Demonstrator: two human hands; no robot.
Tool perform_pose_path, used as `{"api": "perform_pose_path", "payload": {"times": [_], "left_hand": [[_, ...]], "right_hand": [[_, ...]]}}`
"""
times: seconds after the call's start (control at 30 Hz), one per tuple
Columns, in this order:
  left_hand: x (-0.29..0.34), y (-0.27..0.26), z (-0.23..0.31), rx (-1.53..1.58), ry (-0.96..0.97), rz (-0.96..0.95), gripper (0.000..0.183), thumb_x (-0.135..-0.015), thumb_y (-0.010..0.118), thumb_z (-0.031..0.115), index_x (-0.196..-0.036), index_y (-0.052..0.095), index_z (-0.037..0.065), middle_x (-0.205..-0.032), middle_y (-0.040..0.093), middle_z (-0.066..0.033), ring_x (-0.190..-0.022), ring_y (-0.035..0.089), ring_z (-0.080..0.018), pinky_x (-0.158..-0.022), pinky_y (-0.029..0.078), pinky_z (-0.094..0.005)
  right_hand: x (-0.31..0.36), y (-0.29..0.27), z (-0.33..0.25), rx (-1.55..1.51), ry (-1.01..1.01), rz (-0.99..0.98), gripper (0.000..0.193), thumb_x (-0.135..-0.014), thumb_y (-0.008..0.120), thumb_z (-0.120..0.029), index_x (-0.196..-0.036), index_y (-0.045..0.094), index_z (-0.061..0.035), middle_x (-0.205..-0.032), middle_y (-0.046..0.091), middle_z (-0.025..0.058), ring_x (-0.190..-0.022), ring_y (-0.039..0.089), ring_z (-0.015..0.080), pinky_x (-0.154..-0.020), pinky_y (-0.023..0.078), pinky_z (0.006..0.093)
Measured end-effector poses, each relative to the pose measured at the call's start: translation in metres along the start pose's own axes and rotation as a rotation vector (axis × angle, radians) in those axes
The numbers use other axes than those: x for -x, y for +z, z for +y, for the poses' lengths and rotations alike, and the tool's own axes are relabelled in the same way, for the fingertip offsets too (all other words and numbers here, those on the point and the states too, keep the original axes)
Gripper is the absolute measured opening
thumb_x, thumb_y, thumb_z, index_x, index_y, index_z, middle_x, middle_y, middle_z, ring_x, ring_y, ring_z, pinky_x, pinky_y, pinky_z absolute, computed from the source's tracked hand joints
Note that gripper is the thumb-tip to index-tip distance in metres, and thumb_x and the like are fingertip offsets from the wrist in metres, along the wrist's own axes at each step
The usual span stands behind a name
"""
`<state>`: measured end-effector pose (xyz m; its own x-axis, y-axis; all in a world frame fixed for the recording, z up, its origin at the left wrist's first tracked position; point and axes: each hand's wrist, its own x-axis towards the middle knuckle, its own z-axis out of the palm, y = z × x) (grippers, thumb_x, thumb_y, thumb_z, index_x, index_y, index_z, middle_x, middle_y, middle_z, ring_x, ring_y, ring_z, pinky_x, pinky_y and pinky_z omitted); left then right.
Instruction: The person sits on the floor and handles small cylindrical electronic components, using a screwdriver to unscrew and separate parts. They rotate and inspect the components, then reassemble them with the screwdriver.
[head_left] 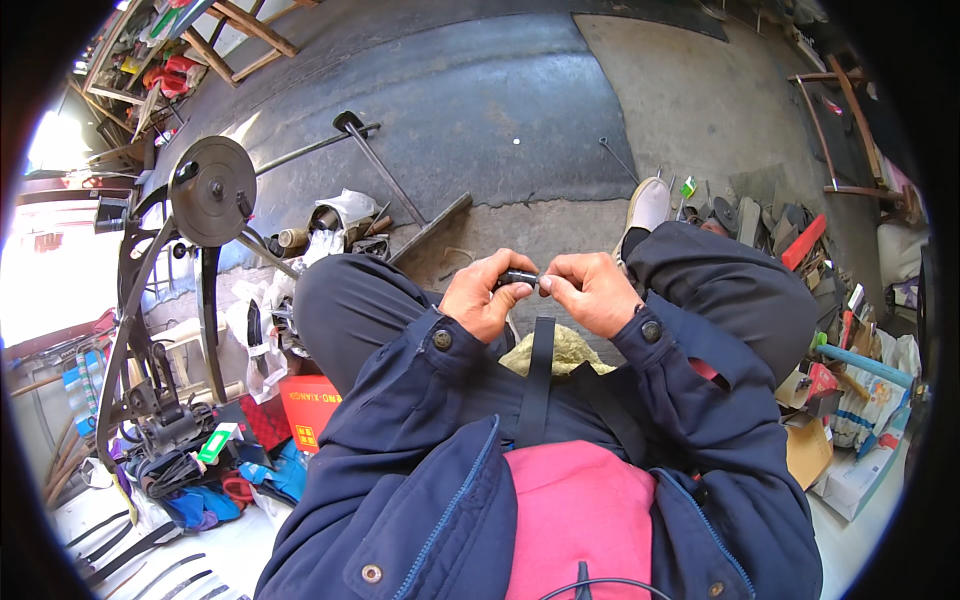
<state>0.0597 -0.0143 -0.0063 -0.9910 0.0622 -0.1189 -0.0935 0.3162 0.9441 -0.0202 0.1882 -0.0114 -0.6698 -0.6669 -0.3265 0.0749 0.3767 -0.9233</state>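
Observation:
My left hand [480, 298] is closed round a small black cylindrical piece [516, 278], held out in front of my lap. My right hand [598, 295] is pinched at the right end of that piece, fingertips nearly meeting the left hand's. Whatever lies between the right fingertips is too small to make out. Just below the hands, a black strap [541, 362] hangs over my lap, and a yellowish cloth [570, 350] shows between my legs.
At left stands a black metal machine with a round wheel [213, 190]. A red box [308, 408] sits near my left leg. Metal bars [385, 175] lie on the floor ahead. Assorted tools and scraps, including a red piece [804, 242], crowd the right side. A white shoe [650, 205] is on the floor.

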Motion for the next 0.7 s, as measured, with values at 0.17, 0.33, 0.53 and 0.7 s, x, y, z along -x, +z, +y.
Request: {"api": "perform_pose_path", "payload": {"times": [0.17,0.33,0.53,0.7], "left_hand": [[-0.002,-0.005,0.001,0.227,-0.099,-0.027,0.016,-0.098,0.063,0.007,-0.114,0.064,0.002,-0.092,0.067,-0.0017,-0.086,0.059,-0.0106,-0.079,0.048,-0.0250],[-0.002,-0.003,-0.002,-0.113,0.032,-0.050,0.020,-0.092,0.065,0.005,-0.112,0.065,0.003,-0.090,0.068,-0.0137,-0.083,0.065,-0.0224,-0.078,0.050,-0.0336],[-0.001,-0.001,-0.004,-0.145,0.094,-0.100,0.022,-0.089,0.065,0.000,-0.110,0.065,0.003,-0.092,0.070,-0.0148,-0.085,0.067,-0.0251,-0.078,0.051,-0.0341],[0.003,-0.002,0.000,-0.122,0.041,-0.128,0.022,-0.088,0.065,-0.002,-0.110,0.065,0.001,-0.094,0.069,-0.0130,-0.087,0.067,-0.0223,-0.081,0.051,-0.0317]], "right_hand": [[-0.002,0.006,0.007,-0.400,0.095,-0.063,0.021,-0.099,0.061,-0.017,-0.090,0.073,-0.0017,-0.066,0.057,-0.0047,-0.061,0.045,0.0032,-0.055,0.036,0.0243],[-0.005,0.004,0.011,-0.075,0.124,-0.116,0.019,-0.097,0.061,-0.016,-0.093,0.072,-0.0022,-0.068,0.064,0.0048,-0.062,0.056,0.0142,-0.060,0.045,0.0322],[0.003,0.002,-0.001,0.248,-0.061,-0.056,0.014,-0.094,0.060,-0.014,-0.096,0.069,-0.0024,-0.082,0.070,0.0201,-0.078,0.068,0.0395,-0.070,0.052,0.0449],[0.007,-0.005,-0.011,0.351,-0.132,-0.091,0.012,-0.094,0.060,-0.013,-0.095,0.066,-0.0037,-0.081,0.069,0.0200,-0.080,0.068,0.0426,-0.070,0.052,0.0479]]}}
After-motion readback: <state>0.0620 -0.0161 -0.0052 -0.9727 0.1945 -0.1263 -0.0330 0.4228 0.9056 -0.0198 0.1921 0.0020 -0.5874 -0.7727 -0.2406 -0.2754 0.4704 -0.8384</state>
